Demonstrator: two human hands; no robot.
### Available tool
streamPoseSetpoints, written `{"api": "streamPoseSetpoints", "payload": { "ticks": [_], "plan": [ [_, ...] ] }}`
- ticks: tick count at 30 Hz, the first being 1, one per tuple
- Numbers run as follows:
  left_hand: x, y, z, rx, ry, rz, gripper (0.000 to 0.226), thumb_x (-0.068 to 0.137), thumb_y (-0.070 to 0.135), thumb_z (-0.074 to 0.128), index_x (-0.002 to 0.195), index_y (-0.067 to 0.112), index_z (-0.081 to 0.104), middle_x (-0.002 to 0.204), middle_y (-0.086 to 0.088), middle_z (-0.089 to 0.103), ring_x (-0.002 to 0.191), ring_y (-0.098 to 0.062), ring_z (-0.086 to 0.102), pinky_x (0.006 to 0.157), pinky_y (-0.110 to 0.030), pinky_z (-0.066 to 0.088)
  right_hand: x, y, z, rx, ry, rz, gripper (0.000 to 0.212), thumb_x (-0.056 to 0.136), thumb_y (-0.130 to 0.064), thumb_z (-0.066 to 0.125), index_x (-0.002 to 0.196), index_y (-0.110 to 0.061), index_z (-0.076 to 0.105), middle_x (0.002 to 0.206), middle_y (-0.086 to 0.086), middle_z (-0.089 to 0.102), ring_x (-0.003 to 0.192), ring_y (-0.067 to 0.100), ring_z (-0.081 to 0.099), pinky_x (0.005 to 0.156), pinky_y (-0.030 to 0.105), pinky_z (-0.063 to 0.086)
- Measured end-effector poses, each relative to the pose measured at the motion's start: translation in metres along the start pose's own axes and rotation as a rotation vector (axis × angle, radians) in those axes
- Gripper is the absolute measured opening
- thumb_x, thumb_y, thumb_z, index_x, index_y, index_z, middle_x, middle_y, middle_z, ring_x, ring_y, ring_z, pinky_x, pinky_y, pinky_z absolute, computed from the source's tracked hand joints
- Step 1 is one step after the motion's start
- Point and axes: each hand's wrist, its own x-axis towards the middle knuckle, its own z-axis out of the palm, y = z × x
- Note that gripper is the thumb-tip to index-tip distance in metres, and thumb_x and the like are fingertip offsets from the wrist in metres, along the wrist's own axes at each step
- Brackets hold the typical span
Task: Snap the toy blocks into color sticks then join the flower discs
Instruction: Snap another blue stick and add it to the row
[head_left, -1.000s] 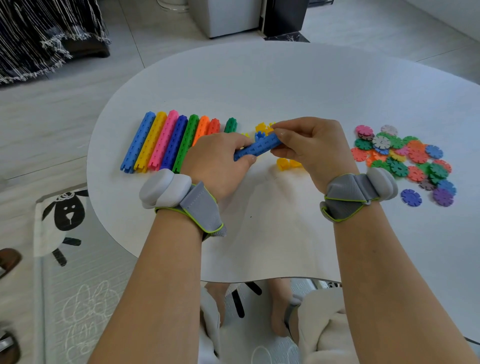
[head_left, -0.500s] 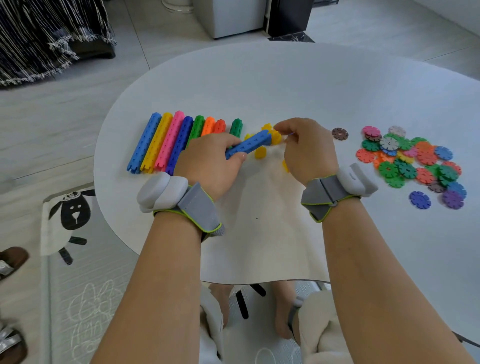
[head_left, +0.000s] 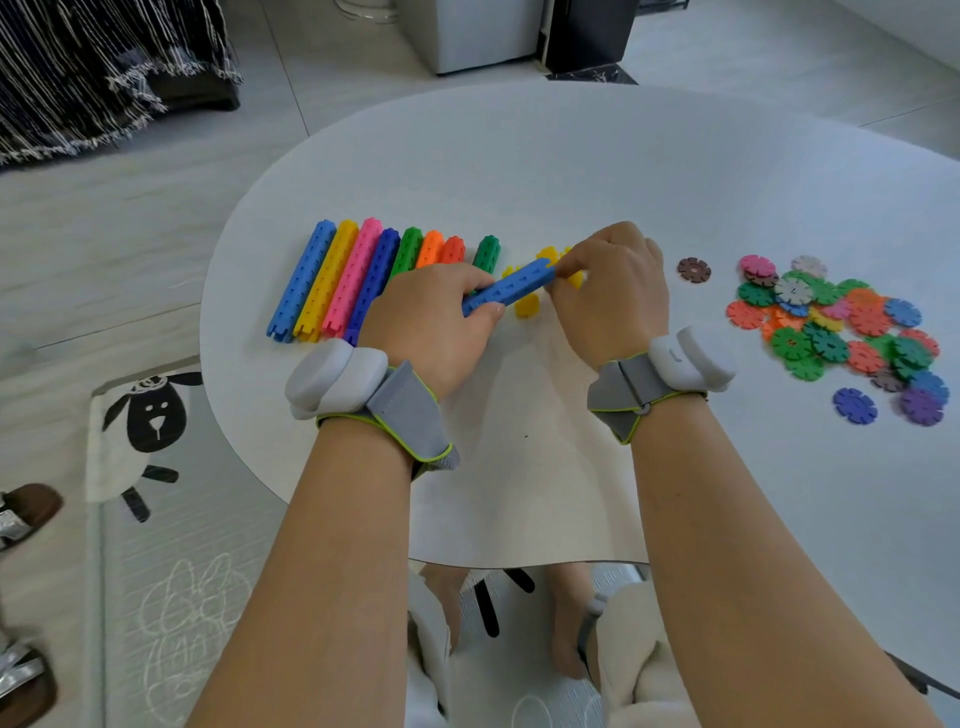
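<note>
Left grip (head_left: 431, 322) holds notched blue stick (head_left: 511, 290); right grip (head_left: 613, 296) pinches its far end.

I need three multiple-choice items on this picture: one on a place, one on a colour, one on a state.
1. Where on the table does the pile of flower discs lie?
A. on the person's right
B. between the hands
C. at the far edge
2. What colour is the stick held between the left hand and the right hand?
A. pink
B. blue
C. orange
3. How is the brown disc?
A. held in fingers
B. joined to a green disc
C. lying alone
Answers: 1 A, it lies beyond the right hand; 2 B, blue shows between the hands; 3 C, bare table surrounds it.
</note>
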Motion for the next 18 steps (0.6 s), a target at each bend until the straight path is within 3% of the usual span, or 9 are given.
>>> {"api": "streamPoseSetpoints", "payload": {
  "ticks": [2,5,8,12,18],
  "plan": [
    [0.0,0.0,-0.001,-0.004,0.003,-0.001,0.026,0.092,0.032,0.052,0.116,0.028,0.062,0.099,0.005,0.066,0.083,-0.014,0.052,0.073,-0.028,0.042,0.002,-0.002,-0.006,0.143,0.055,0.039,0.01,0.086,-0.019,0.061,0.088,-0.014,0.069,0.098,0.001,0.062,0.094,0.02,0.056,0.075,0.019,0.034],
    [-0.001,0.001,0.0,-0.006,-0.001,0.0,0.025,0.092,0.032,0.052,0.115,0.029,0.063,0.099,0.005,0.066,0.082,-0.014,0.051,0.072,-0.026,0.04,0.0,-0.006,-0.016,0.579,0.062,0.192,0.011,0.083,-0.013,0.064,0.072,-0.013,0.061,0.078,0.001,0.068,0.071,0.017,0.068,0.069,0.035,0.056],
    [-0.002,0.004,0.0,0.001,-0.002,0.004,0.024,0.092,0.032,0.052,0.113,0.028,0.063,0.099,0.003,0.066,0.084,-0.017,0.054,0.072,-0.028,0.042,-0.003,-0.006,-0.021,0.924,-0.02,0.299,0.013,0.086,-0.004,0.062,0.078,-0.011,0.055,0.079,0.012,0.069,0.071,0.021,0.071,0.064,0.033,0.059],
    [-0.002,0.007,0.0,-0.005,0.012,0.013,0.024,0.092,0.031,0.053,0.113,0.026,0.064,0.098,0.0,0.067,0.087,-0.019,0.056,0.076,-0.032,0.046,-0.004,-0.003,-0.023,1.048,-0.104,0.337,0.005,0.091,-0.002,0.056,0.091,-0.002,0.06,0.087,0.017,0.067,0.079,0.027,0.071,0.069,0.033,0.059],
    [-0.002,0.009,0.001,-0.022,0.019,0.033,0.024,0.091,0.031,0.054,0.113,0.026,0.064,0.096,-0.001,0.067,0.086,-0.019,0.056,0.077,-0.033,0.046,-0.003,0.0,-0.024,1.149,-0.121,0.351,0.01,0.093,-0.001,0.054,0.09,0.001,0.063,0.086,0.017,0.066,0.079,0.025,0.071,0.071,0.031,0.058]
  ]
}}
